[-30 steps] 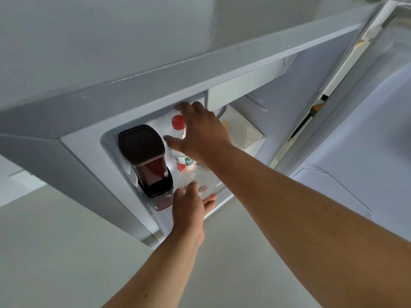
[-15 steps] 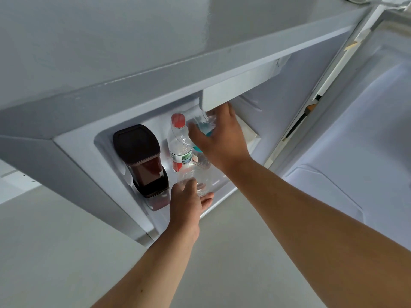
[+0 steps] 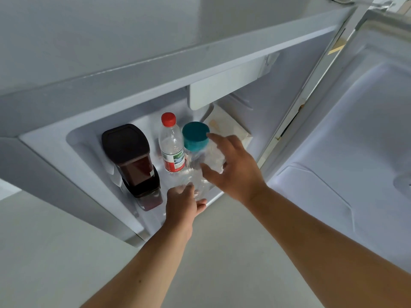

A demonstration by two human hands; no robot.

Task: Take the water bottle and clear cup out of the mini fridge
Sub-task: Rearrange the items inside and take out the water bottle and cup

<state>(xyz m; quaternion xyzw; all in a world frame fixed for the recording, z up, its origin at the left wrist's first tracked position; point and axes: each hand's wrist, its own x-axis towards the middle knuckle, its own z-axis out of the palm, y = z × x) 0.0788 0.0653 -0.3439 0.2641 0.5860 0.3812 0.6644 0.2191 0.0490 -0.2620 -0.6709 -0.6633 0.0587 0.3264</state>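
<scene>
The mini fridge stands open below me. My right hand is closed around a clear bottle with a teal cap, held tilted just above the fridge floor. My left hand grips the clear cup from below at the front lip of the fridge. The cup sits directly in front of the teal-capped bottle and touches or overlaps it. A second water bottle, with a red cap and a red-green label, stands upright behind them, untouched.
A dark container with a brown lid stands left of the bottles. A pale box lies at the back right under the white freezer flap. The fridge door hangs open on the right. Pale floor lies in front.
My right hand left the red-capped bottle, reached to the back right, took the teal-capped bottle and drew it forward. My left hand stayed on the clear cup.
</scene>
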